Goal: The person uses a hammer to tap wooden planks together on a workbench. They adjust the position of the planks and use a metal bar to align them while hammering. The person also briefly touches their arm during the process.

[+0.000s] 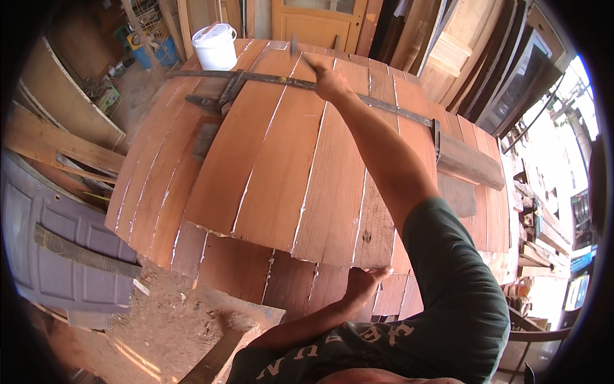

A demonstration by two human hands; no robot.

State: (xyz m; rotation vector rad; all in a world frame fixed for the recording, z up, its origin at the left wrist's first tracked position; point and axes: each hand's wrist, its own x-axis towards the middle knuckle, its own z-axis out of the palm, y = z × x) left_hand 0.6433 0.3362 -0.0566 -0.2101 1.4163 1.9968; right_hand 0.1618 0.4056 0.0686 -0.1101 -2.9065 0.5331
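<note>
A glued-up wooden panel (281, 173) of reddish-brown boards lies before me, with white glue squeezed out along its seams. My right hand (332, 83) is stretched over its far part, closed round the handle of a hammer (294, 47) whose head is smeared by motion. Under that hand a dark metal bar clamp (275, 78) spans the panel from side to side. Its jaws press on wooden blocks at the left (206, 137) and right (470, 161). My left hand (363, 285) is closed at the panel's near edge, thumb pointing right; its fingertips are partly hidden.
More glued panels (249, 269) lie stacked underneath. A white lidded bucket (215, 48) stands at the far left corner. Doors and boards (441, 51) lean at the back; a grey panelled door (57, 237) lies at the left. Wood scraps (543, 237) are piled at the right.
</note>
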